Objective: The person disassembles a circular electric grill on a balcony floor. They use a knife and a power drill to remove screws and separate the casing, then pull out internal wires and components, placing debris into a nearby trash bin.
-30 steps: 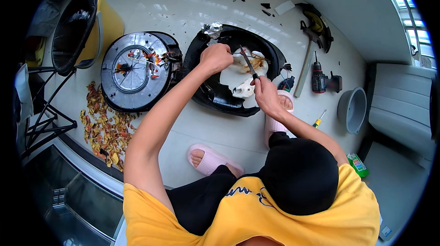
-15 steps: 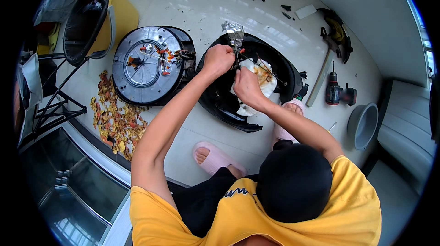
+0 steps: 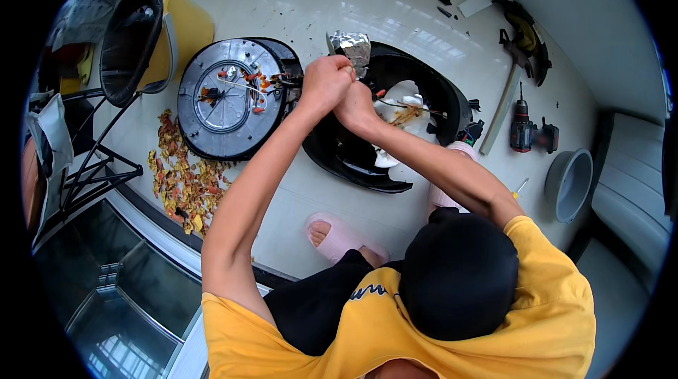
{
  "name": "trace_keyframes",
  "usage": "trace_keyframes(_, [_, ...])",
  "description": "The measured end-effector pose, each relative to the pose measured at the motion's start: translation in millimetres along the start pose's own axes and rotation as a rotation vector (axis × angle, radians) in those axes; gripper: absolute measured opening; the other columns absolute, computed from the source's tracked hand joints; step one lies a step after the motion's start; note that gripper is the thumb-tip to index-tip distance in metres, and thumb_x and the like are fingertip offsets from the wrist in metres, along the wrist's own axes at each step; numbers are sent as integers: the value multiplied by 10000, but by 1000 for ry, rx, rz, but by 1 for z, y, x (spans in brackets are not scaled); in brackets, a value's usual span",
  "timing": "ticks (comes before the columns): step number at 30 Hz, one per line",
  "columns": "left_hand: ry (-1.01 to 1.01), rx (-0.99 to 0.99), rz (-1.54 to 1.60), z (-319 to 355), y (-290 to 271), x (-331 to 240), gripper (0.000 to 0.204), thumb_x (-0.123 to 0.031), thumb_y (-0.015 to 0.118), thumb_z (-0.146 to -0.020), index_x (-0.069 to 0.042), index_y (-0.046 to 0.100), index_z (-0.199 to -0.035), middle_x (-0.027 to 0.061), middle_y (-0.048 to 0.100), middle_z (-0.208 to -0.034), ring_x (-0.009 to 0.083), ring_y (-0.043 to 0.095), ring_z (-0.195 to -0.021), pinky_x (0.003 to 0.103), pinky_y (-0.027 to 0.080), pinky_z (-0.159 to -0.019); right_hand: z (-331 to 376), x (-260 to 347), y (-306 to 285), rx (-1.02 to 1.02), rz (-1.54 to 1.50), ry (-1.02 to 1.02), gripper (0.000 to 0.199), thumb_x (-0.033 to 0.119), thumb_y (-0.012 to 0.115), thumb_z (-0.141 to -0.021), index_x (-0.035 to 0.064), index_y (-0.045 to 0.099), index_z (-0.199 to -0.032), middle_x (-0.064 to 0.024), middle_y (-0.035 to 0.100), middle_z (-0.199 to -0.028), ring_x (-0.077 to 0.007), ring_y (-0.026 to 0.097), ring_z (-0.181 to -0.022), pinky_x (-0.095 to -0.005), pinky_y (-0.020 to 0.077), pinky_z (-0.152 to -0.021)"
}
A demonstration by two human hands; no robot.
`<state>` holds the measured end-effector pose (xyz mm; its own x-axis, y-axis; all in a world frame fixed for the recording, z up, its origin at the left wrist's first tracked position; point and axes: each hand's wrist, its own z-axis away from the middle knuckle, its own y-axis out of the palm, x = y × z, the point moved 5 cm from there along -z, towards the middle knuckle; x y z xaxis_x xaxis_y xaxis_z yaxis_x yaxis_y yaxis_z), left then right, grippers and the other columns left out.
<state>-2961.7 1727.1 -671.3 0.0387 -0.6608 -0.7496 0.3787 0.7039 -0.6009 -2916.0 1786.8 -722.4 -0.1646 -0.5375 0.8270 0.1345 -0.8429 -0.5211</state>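
Note:
My left hand (image 3: 325, 82) is clenched in a fist at the far rim of a black round housing (image 3: 353, 160) lying open on the floor. Its fingers touch the lower edge of a crumpled silver foil-covered part (image 3: 349, 47) standing on that rim. My right hand (image 3: 358, 107) is pressed right against the left one, just below it; what it holds is hidden. Inside the housing lie white parts (image 3: 399, 96) with thin wires across them. To the left, touching the housing, lies a grey round disc (image 3: 226, 100) with coloured wires on it.
Orange and yellow scraps (image 3: 176, 181) litter the floor left of the disc. On the right lie a long-handled hammer (image 3: 501, 107), a cordless drill (image 3: 526, 132), a small screwdriver (image 3: 519, 187) and a grey bucket (image 3: 568, 185). A black tub (image 3: 131, 33) and a metal frame (image 3: 92, 167) stand at the left. My foot is in a pink slipper (image 3: 339, 238).
My right hand left the middle of the housing, where it held a dark tool, and joined my left hand. Both hands rose to the far rim by the silver part.

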Motion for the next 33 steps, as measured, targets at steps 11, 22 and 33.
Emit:
trace_keyframes(11, [102,-102,-100,1,-32,17,364,-137,556,-788,-104,562,-1151,125,626,-936,151,599,-697,290,471,-671,94,-76,-166,-354,-363,267,203,216,517,-870,31,553,-796,30,496,-604,-46,446,-515,-211,356,-468])
trace_keyframes(22, [595,72,-376,-65,46,-43,303,-92,572,-712,-35,623,-1005,158,632,-953,310,595,-899,363,467,-797,119,-196,-191,-164,-373,706,233,165,701,-735,23,603,-892,15,533,-621,-51,423,-455,-221,316,-388])
trace_keyframes(33, [619,419,-421,-17,120,-60,165,-114,556,-721,-67,670,-831,139,632,-820,320,576,-828,393,477,-732,120,-208,-183,-151,-336,682,180,137,691,-730,21,600,-833,-8,536,-616,-94,477,-504,-249,367,-437])
